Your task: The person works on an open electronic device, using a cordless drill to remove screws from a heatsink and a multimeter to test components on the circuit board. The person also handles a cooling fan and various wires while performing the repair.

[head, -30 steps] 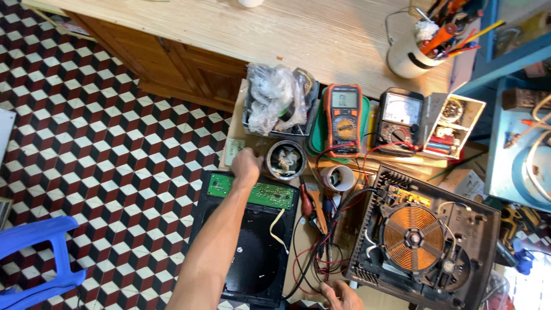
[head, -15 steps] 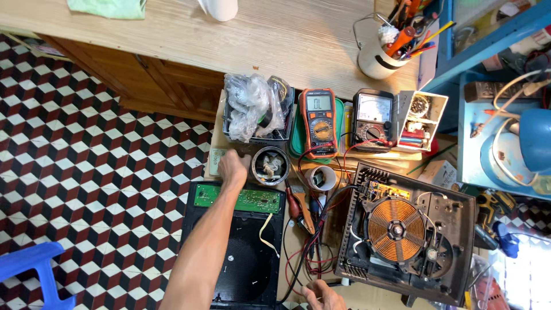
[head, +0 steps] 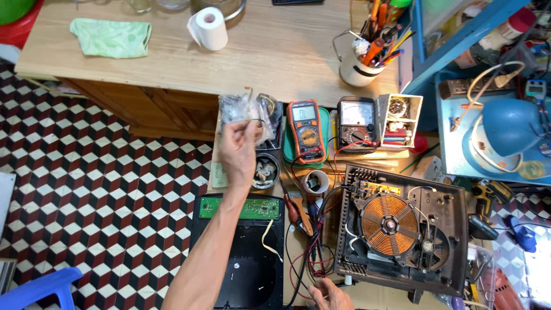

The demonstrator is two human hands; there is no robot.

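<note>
Copper coil (head: pixel 390 224) right | left hands (head: pixel 238 150) over tin (head: pixel 266 170) | multimeter (head: pixel 307 130) beside

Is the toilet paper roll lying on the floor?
No, the toilet paper roll sits up on the wooden table, not on the tiled floor.

The worktop (head: pixel 275 51) is pale, matt wood with visible grain. On it lie a soft green cloth (head: pixel 112 37) and a white paper roll (head: pixel 209 27). Below the worktop's front edge, the left hand (head: pixel 238 150) pinches a crinkled, glossy clear plastic bag (head: pixel 244 112). Right of the bag, the meter (head: pixel 307 131) has an orange rubbery-looking casing. Further right, the opened cooker (head: pixel 402 229) shows a shiny copper coil (head: pixel 390 224) in matt black plastic. Below the bag, the circuit board (head: pixel 240 208) is green and slightly glossy. The floor (head: pixel 86 172) is smooth patterned tile.
</note>
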